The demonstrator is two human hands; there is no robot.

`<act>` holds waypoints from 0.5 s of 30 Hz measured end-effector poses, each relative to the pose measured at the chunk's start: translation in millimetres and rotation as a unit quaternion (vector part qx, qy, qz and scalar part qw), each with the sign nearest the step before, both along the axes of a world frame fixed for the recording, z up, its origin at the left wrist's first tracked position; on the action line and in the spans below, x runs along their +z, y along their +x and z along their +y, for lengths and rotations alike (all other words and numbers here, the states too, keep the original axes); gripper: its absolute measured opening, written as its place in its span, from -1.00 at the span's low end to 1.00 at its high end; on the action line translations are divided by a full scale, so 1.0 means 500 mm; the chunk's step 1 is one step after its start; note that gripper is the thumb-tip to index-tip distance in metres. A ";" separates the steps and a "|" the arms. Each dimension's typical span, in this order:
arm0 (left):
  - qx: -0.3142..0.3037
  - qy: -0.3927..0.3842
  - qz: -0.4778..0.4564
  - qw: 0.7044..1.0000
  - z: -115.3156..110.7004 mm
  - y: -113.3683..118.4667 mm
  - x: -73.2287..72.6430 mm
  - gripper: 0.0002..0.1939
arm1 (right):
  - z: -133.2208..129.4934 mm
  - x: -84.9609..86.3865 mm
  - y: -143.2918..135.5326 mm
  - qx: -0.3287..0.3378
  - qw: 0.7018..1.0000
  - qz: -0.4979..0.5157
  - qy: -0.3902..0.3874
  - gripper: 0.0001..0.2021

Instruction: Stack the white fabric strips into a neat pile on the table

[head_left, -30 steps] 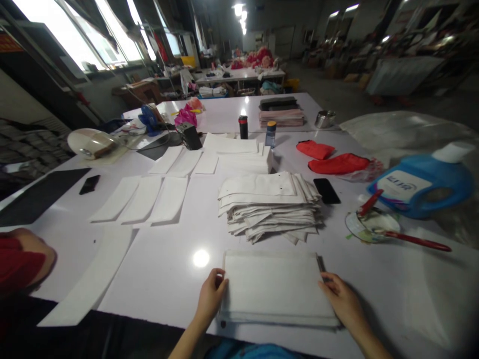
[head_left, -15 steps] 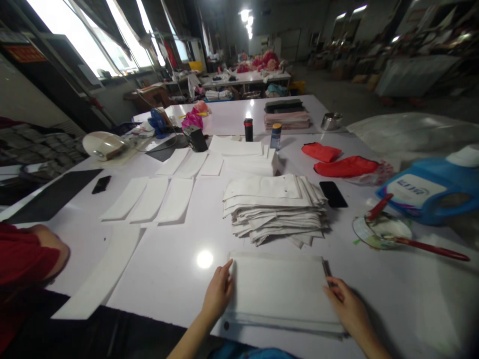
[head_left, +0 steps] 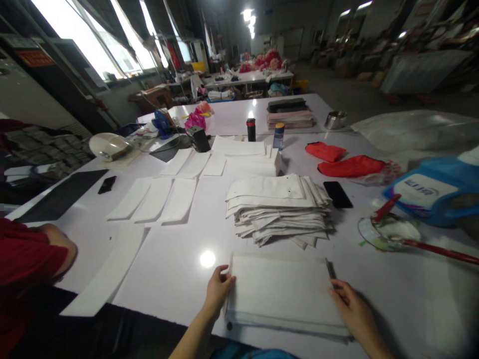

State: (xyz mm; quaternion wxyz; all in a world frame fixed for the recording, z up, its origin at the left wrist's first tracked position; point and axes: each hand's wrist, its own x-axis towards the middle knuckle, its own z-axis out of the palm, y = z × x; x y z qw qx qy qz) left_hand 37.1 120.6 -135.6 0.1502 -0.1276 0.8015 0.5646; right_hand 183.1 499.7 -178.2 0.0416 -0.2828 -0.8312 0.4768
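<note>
A flat layered stack of white fabric sheets lies at the table's near edge, in front of me. My left hand is at its left edge, thumb and bent forefinger closed on the border of the sheets. On the opposite side, my right hand has its fingers closed around a slim dark stick-like object along the right edge; its exact kind is unclear. Just beyond lies a taller, uneven pile of folded white fabric pieces. A small dark round thing sits by the stack's lower left corner.
To the right are a tub with a red-handled brush, a blue detergent jug, a phone and red cloth pieces. White strips lie left, near another person's arm. Bottles stand farther back.
My left forefinger, stretched along the stack's left edge before, is now bent, and that hand sits slightly lower on the edge. My right hand stays at the right edge. The view has shifted slightly.
</note>
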 end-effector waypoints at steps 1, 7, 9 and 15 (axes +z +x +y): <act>0.000 0.001 -0.003 1.000 -0.001 -0.001 -0.004 -0.52 | 0.000 0.001 0.000 0.001 1.000 -0.001 0.002 -0.45; -0.027 -0.056 0.038 0.997 -0.001 0.001 0.006 -0.49 | -0.004 0.013 -0.003 0.000 1.000 -0.008 0.030 -0.45; -0.075 -0.156 0.142 0.975 0.007 0.006 0.025 -0.48 | -0.007 0.016 -0.005 0.000 0.999 -0.007 0.043 -0.46; -0.352 -0.308 0.328 0.821 0.086 0.034 0.071 -0.46 | -0.016 0.009 -0.008 0.008 0.996 -0.004 0.087 -0.49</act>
